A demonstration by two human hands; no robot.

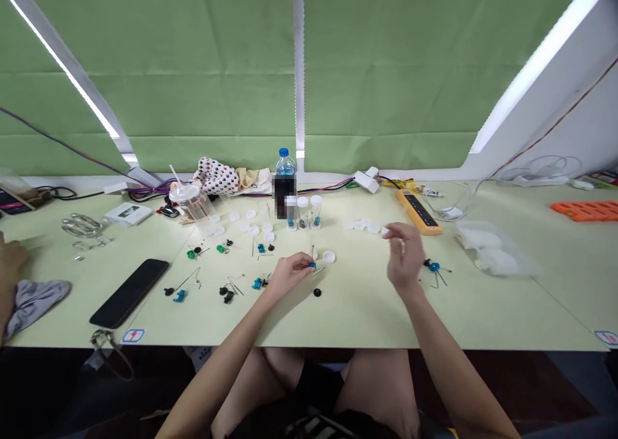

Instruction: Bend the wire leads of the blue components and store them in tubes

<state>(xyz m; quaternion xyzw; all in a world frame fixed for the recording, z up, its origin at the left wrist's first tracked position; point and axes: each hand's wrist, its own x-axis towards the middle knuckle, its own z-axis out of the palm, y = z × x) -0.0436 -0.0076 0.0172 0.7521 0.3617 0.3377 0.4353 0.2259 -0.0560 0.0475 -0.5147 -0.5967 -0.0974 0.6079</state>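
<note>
My left hand (292,273) pinches a small blue plastic part (313,266) with a thin metal rod standing up from it. Just behind it lies an upturned white cap (329,257), and a black disc (317,292) rests on the table in front. My right hand (404,255) is raised at the right, fingers bent and thumb apart, with nothing visible in it. Its fingertips are near a row of white caps (360,225). Three clear tubes with white lids (302,214) stand upright beyond my left hand, small parts inside them.
Groups of blue parts (179,296), green parts (192,253), black parts and bent rods lie left. More blue parts (435,267) are right. Around them are a phone (129,293), a bottle (284,165), a yellow power strip (419,212) and a plastic bag (492,249). Another person's hand (10,262) is far left.
</note>
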